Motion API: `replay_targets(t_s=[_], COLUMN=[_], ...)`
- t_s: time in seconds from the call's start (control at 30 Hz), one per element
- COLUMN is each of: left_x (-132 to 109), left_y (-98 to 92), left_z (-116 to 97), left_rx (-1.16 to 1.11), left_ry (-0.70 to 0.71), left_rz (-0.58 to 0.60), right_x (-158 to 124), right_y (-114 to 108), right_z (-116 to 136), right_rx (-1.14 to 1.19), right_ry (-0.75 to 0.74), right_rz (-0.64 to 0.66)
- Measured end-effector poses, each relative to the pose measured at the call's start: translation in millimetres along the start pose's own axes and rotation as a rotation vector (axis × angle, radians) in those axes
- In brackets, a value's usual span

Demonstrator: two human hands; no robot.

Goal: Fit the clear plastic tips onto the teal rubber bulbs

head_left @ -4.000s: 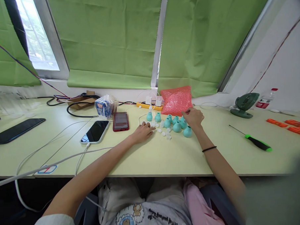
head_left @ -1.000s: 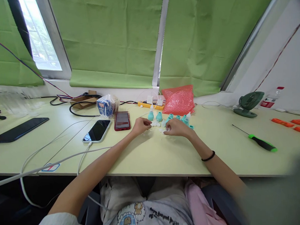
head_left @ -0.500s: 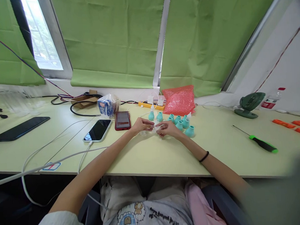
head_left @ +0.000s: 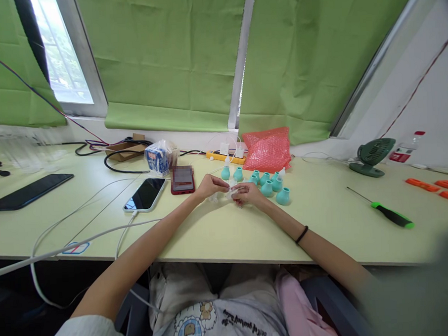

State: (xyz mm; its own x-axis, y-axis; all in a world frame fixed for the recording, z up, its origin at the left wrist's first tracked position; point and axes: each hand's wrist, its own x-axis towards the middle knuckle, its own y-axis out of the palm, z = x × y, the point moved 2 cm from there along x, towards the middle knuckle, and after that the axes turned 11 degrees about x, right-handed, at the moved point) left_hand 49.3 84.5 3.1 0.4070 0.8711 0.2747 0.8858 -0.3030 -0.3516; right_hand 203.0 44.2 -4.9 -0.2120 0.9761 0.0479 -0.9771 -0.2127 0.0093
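We see a white cable (head_left: 89, 238) running up to the left forearm (head_left: 149, 235); a sideways sweep could snag it; left hand (head_left: 212, 187) and right hand (head_left: 248, 193) nearly meet, fingertips drawn narrow at small clear pieces (head_left: 213, 199); whether each grips one we cannot tell — fingers hide it; a slip there could send a piece skidding, they look light and slick; teal bulbs (head_left: 283, 196) stand beside and beyond the right hand; a wrist swing could topple the nearest, and round sides would let it roll, we judge.

Edges: front edge (head_left: 250, 261) well apart from both hands, open tabletop (head_left: 219, 232) between; more room right of the bulbs, up to the screwdriver (head_left: 393, 216); left is tighter — red-edged handset (head_left: 182, 180) near the left hand; red bubble pouch (head_left: 267, 150) and yellow power strip (head_left: 216, 157) bound the far side.
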Motion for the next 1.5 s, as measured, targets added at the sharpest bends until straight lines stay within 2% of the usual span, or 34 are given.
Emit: replay_targets(t_s=[0.53,0.8,1.17,1.5], left_x=[4,1,-3,-3], left_y=[0.1,0.4,0.4,1.1], left_z=[3,-2,-8,-7], left_rx=[0.054,0.08,0.08,0.06], left_ry=[0.023,0.029,0.03,0.007], left_rz=[-0.003,0.012,-0.029,-0.005], right_x=[0,3,3,3], right_y=[0,-1,-2,-1], right_z=[0,-2,-1,-1], right_rx=[0.06,0.074,0.076,0.078], right_ry=[0.012,0.005,-0.004,-0.006], right_rz=[-0.035,-0.042,-0.034,-0.029])
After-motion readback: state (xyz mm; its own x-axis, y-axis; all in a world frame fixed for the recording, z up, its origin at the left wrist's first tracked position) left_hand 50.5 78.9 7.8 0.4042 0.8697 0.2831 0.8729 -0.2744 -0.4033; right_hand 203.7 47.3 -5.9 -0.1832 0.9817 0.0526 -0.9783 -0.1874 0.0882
